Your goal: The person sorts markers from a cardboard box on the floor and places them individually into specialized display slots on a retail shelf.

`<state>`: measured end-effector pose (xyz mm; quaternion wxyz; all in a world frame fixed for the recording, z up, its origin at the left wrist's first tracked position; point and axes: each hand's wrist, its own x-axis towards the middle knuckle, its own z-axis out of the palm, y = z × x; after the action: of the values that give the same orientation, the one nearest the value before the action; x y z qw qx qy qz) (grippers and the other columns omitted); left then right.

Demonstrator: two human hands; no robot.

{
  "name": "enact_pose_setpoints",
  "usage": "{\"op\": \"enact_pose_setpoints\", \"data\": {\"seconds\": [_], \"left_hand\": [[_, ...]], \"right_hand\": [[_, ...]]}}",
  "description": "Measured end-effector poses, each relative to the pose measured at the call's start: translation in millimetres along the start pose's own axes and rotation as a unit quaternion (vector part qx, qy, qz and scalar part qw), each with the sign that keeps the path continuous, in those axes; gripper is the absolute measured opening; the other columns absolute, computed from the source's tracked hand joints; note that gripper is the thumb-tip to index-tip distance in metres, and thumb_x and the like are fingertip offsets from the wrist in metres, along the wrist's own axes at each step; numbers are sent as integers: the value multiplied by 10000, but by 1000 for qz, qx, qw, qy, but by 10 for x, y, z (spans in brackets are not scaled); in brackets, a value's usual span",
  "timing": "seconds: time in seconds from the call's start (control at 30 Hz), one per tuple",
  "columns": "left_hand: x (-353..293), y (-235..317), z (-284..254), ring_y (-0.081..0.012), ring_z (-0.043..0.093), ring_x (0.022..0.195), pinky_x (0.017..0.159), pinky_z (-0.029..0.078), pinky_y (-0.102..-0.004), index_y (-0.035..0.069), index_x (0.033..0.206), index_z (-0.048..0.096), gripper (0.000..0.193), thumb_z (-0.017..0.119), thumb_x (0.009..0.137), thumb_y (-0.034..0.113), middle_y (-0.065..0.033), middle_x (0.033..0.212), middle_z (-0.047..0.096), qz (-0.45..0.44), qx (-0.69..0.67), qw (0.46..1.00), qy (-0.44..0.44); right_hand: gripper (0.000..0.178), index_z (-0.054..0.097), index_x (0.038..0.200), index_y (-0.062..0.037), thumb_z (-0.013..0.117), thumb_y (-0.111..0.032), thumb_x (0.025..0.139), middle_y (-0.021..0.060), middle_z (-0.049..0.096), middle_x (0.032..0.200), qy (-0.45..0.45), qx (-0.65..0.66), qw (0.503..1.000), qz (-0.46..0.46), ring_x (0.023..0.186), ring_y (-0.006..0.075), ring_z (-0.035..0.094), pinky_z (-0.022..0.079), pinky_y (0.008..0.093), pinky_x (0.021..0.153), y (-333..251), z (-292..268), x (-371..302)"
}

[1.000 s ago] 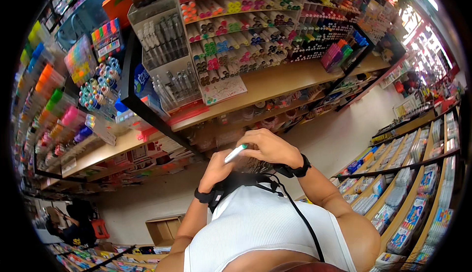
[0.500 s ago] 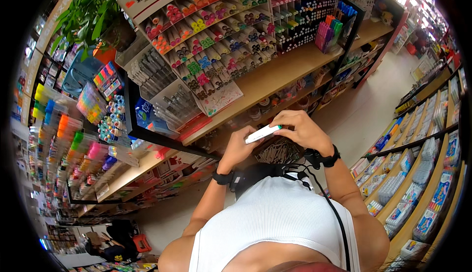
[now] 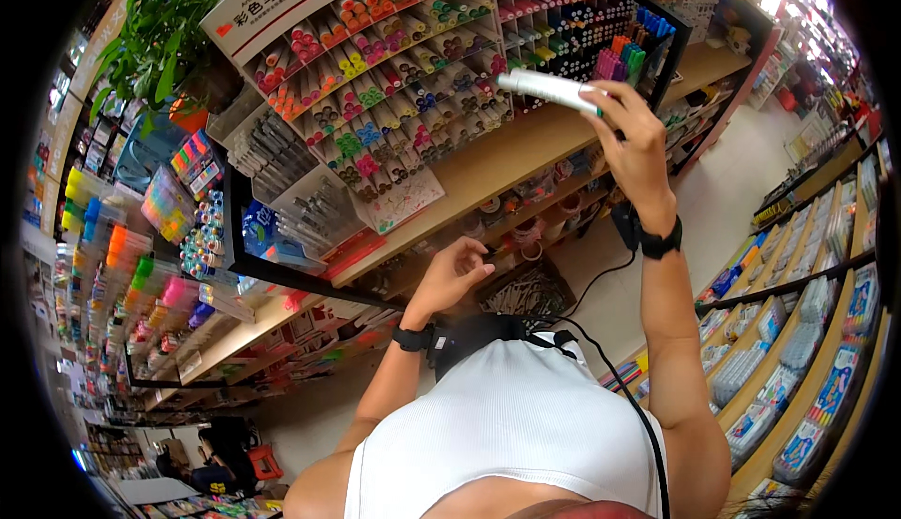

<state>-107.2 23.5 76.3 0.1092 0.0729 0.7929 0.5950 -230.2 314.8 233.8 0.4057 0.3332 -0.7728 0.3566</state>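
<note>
My right hand (image 3: 634,142) is raised in front of the marker rack (image 3: 413,73). Thumb and fingers pinch one end of a white marker (image 3: 552,90), which points left toward the rack's slots. It has a green bit near my fingertips and looks slightly blurred. Lower and to the left, my left hand (image 3: 450,280) hovers before the shelf edge, holding nothing, its fingers loosely bent and apart from the thumb. Many-coloured marker ends fill the rack's rows.
A wooden shelf ledge (image 3: 497,158) runs below the rack. Clear bins of pens (image 3: 310,207) and a potted plant (image 3: 169,50) stand at the left. Shelves of packaged pens (image 3: 788,359) line the right side. A black cable (image 3: 619,359) hangs across my front.
My right hand has lifted the marker up and away to the right, toward the rack. My left hand has let go of the marker and stays low.
</note>
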Motion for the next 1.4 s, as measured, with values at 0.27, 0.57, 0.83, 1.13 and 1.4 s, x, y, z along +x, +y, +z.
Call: {"op": "enact_pose_setpoints", "data": {"seconds": [0.27, 0.57, 0.83, 1.13, 1.4], "left_hand": [[-175, -23, -64, -70, 539, 756, 699, 467, -244, 7, 1129, 617, 269, 739, 935, 147, -1, 869, 600, -10, 14, 1000, 15], [-407, -256, -130, -95, 607, 815, 720, 520, -270, -3, 1133, 611, 276, 732, 951, 166, -20, 910, 625, -51, -13, 997, 50], [-451, -343, -133, -82, 567, 756, 690, 475, -249, -7, 1078, 624, 264, 745, 934, 178, -18, 843, 620, -51, -75, 993, 81], [-407, -423, -178, -80, 593, 739, 674, 538, -265, -27, 1117, 593, 221, 695, 970, 102, -18, 860, 615, -60, -66, 994, 68], [-456, -462, -206, -82, 577, 724, 643, 477, -251, -16, 1085, 623, 284, 741, 940, 198, -18, 845, 632, -61, -86, 990, 92]], "right_hand": [[263, 664, 1154, 16, 693, 30, 893, 184, 641, 1147, 3, -64, 996, -68, 928, 378, 670, 551, 429, 765, 382, 444, 338], [367, 633, 1204, 41, 624, 95, 841, 226, 605, 1221, -55, -132, 981, -134, 1055, 409, 646, 572, 440, 851, 529, 639, 506], [402, 594, 1179, 85, 624, 108, 779, 213, 573, 1241, -105, -224, 940, -237, 1106, 369, 630, 592, 405, 871, 570, 718, 634], [486, 595, 1236, 59, 583, 169, 762, 220, 565, 1276, -126, -208, 937, -252, 1109, 382, 617, 581, 416, 828, 757, 909, 681], [396, 628, 1190, 62, 610, 100, 796, 194, 591, 1258, -117, -222, 939, -237, 1110, 342, 634, 596, 384, 852, 826, 1095, 742]]}}
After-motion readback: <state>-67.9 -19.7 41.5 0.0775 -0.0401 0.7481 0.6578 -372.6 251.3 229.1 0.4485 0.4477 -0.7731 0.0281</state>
